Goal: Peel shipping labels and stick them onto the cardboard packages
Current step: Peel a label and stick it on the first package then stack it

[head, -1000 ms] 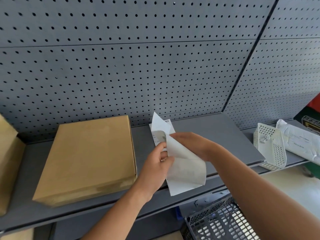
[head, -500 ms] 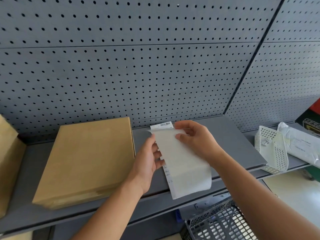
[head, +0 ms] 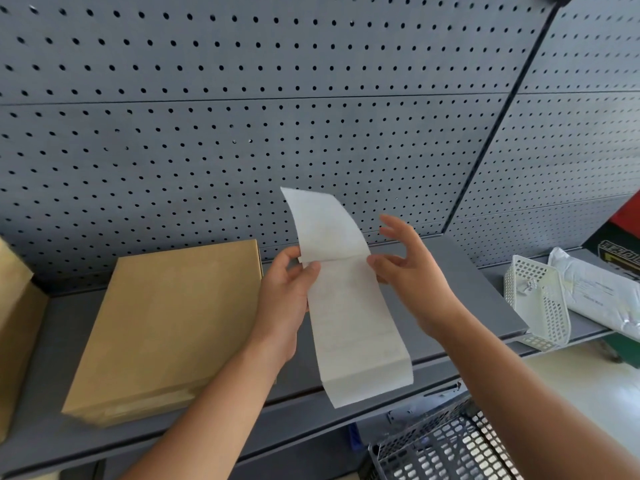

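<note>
- Since half a second ago the upper part of the label strip (head: 346,296) has swung up, so one panel now stands curved in front of the pegboard (head: 242,133), and the right hand (head: 412,271) has lifted off the top edge and spread.
- The left hand (head: 287,292) pinches the strip's left edge at the fold, thumb in front and fingers (head: 310,271) closed behind the paper.
- The right hand's fingers are apart and curled; only the lower fingertips touch the strip's right edge near the fold, the others held clear in the air.
- The strip is thin white paper, matte, with faint print showing through; it bends at a crease, the lower panel hanging long and flat toward the shelf (head: 450,271) front edge.
- The shelf is smooth grey metal; the pegboard is grey sheet with even rows of round holes.
- A flat cardboard package (head: 166,327), plain brown and rectangular, lies on the shelf just left of the left hand, with no label on its top face.
- A white perforated basket (head: 540,303) lies tipped at the right, beside a white plastic mailer (head: 595,289).
- A dark wire crate (head: 446,448) sits below the shelf.
</note>
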